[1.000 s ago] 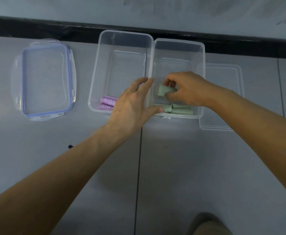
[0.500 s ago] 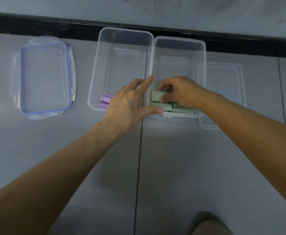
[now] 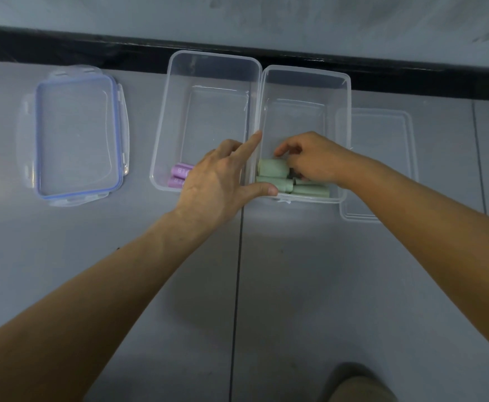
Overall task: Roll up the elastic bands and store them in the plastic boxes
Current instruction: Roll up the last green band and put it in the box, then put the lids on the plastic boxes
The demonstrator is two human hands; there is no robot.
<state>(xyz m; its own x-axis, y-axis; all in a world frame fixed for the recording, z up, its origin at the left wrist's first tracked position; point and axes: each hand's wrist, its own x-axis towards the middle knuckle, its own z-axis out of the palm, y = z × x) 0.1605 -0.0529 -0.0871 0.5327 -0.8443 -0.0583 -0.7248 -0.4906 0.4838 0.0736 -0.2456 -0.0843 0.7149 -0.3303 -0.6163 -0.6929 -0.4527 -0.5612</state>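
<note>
Reaching into the clear rectangular plastic box on the right point(image 3: 307, 75), my right hand point(image 3: 312, 161) curls its fingers narrowly round the right end of a pale green rolled elastic band point(image 3: 272, 167). That roll lies toward the box's 7 o'clock corner, touching more green rolls point(image 3: 310, 189) along the near wall. I see my left hand point(image 3: 217, 184) spread wide and holding nothing, thumb touching that box's near wall, index finger straight along its left rim. At 9 o'clock, a second clear plastic box point(image 3: 214, 55) holds two purple rolls point(image 3: 179, 175).
</note>
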